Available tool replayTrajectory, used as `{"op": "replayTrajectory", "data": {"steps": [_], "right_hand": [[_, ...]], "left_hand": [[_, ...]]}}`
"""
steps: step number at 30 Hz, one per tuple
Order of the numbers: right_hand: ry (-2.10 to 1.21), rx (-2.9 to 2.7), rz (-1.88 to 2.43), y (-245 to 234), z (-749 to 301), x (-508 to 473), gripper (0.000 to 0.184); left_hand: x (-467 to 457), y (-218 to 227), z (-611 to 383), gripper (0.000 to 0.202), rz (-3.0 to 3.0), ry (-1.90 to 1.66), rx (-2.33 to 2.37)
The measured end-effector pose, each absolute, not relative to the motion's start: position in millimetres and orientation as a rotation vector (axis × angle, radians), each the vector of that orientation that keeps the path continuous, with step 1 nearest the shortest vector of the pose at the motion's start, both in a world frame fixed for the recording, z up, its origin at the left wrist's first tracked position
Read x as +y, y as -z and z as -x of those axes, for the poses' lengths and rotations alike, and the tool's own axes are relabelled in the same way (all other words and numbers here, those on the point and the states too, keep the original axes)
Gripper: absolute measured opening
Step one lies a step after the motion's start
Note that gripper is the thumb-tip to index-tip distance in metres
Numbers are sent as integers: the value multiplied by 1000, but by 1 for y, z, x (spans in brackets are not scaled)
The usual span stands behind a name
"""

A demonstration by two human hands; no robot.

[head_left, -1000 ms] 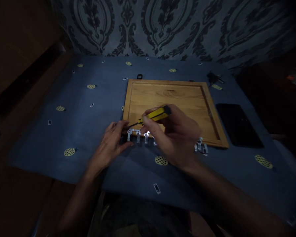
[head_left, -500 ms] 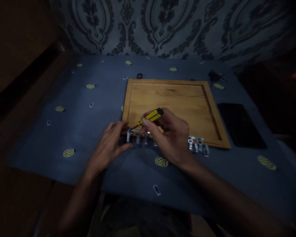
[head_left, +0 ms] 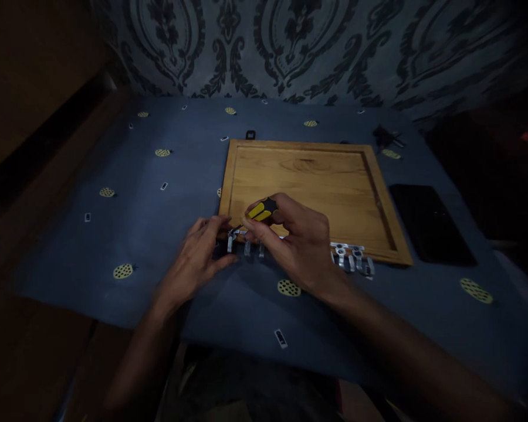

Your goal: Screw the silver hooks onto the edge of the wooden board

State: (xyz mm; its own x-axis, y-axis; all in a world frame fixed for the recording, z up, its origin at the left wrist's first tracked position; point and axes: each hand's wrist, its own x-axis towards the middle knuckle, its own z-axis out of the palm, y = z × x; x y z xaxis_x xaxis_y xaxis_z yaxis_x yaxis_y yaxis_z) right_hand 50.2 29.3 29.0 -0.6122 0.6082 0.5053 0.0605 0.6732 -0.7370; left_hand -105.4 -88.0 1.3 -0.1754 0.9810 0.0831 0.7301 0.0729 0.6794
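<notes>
My right hand (head_left: 301, 240) is closed around the yellow and black handle of a screwdriver (head_left: 263, 209). The shaft slants down to the left, its tip at the left end of a metal hook rail (head_left: 347, 245). That rail runs along the near edge of a framed wooden board (head_left: 308, 176), with several shiny hooks hanging toward me; my right hand hides its middle. Beside the board's near left corner is my left hand (head_left: 198, 252), thumb and forefinger apart on either side of the leftmost hook (head_left: 230, 243). Its fingertips rest at the corner.
A blue patterned cloth (head_left: 83, 252) covers the table. To the right of the board lies a dark flat phone-like slab (head_left: 431, 223). Small dark items (head_left: 386, 138) sit at the back right, and a black loop (head_left: 250, 135) shows behind the board's far left corner. Patterned fabric rises behind.
My right hand has shifted slightly left, and the screwdriver handle has moved left and a little down. My left hand stays in the same place.
</notes>
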Motion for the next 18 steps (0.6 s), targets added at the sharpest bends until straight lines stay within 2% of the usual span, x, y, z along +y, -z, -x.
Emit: {"op": "replayTrajectory", "data": {"steps": [8, 14, 18], "right_hand": [[-1190, -2175, 387, -38, -54, 44, 7], [-1032, -2194, 356, -34, -51, 49, 6], [-784, -2243, 357, -31, -50, 47, 14]], "left_hand": [[-89, 1, 105, 57, -1716, -888, 1949], [-89, -1, 104, 50, -1724, -893, 1940], [-90, -1, 104, 46, -1743, -896, 1954]]}}
